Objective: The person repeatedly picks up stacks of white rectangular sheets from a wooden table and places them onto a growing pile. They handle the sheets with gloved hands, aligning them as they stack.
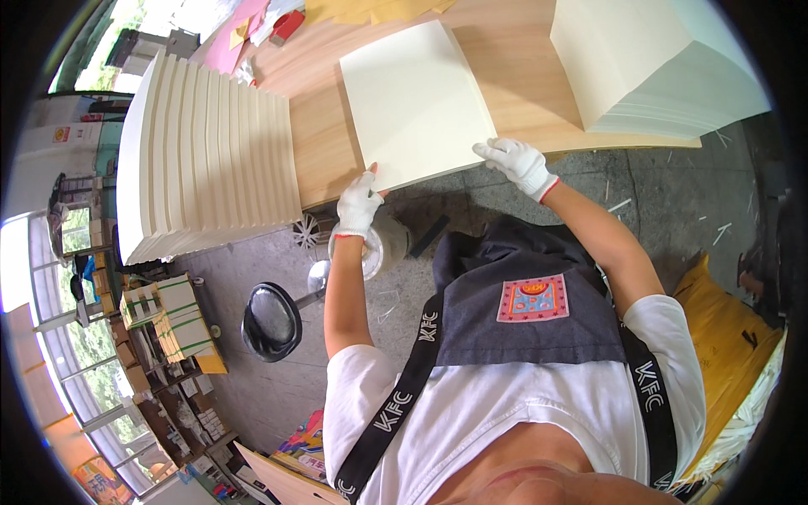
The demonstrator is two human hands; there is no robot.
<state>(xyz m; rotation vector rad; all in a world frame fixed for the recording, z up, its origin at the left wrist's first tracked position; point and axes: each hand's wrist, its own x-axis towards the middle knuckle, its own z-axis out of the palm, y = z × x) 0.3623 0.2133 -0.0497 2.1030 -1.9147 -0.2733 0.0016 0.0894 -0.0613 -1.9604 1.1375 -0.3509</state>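
Observation:
A stack of cream-white paper (417,101) lies on the wooden table in front of me. My left hand (358,206), in a white glove, is at its near left corner. The bare tips of the index finger and thumb show there, set apart and touching the edges. At the near right corner is my gloved right hand (518,164), its fingers stretched out along the paper's edge. The undersides of both hands are hidden.
A tall layered paper pile (215,156) stands left on the table (526,80), another pile (648,71) right. A red tape dispenser (288,28) and yellow sheets (370,10) lie at the back. Below are a black-seated stool (272,322) and a whitish bucket (385,244).

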